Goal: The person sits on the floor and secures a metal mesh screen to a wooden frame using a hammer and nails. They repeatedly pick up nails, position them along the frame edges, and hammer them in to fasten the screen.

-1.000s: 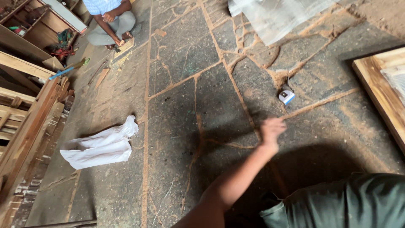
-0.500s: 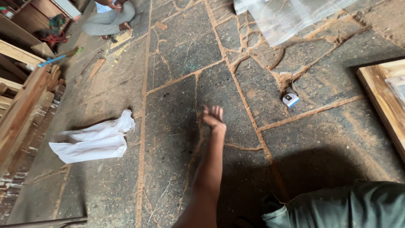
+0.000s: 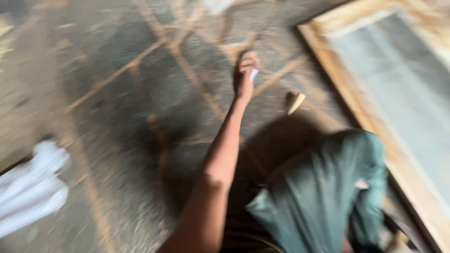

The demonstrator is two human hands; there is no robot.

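On the stone floor (image 3: 117,107), the left hand (image 3: 245,75) closes around a small white-blue object (image 3: 253,75); lifting it seems left; right hand unseen.

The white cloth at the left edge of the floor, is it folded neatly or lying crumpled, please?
Crumpled, it seems: the white cloth lies in uneven, bunched lobes on the stone floor, with no straight folded edge visible, though blur hides detail.

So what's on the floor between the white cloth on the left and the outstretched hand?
In the head view, only bare stone floor with sandy joints lies between the white cloth and the hand, which touches a small white-and-blue object.
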